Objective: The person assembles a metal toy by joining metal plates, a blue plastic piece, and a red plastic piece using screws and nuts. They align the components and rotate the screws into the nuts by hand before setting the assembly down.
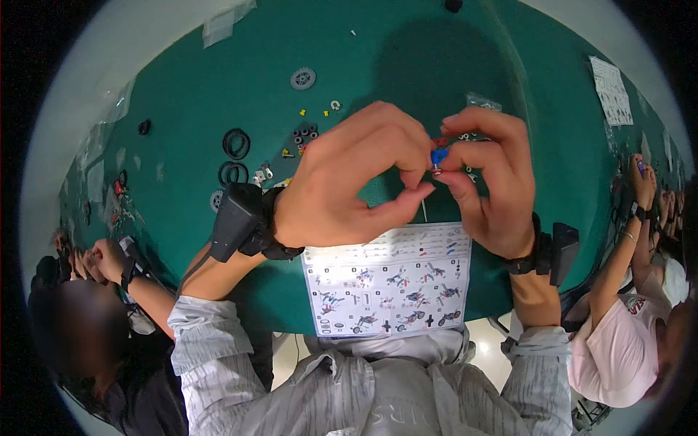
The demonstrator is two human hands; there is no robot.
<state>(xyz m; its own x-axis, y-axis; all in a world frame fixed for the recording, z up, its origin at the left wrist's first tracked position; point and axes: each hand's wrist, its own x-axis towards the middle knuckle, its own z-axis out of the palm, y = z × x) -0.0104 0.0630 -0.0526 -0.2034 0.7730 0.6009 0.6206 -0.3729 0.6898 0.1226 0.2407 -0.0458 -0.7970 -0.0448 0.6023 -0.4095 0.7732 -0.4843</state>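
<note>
Above the instruction sheet (389,283), my two hands meet around a small blue piece (438,156) with a red and metallic bit at its lower end. My left hand (363,174) curls toward it, its index finger touching the piece and its thumb tip just below. From the other side my right hand (494,167) pinches the blue piece between bent fingers and thumb. A bit of red shows just above the blue piece, partly hidden by the fingers. Small loose metal parts lie behind my right hand.
Black rubber rings (235,144), a grey spoked wheel (303,78), small black parts (305,134) and yellow pieces lie on the green table (363,65). Other people sit at both sides, with a co-worker's hands (643,182) at right and others at left.
</note>
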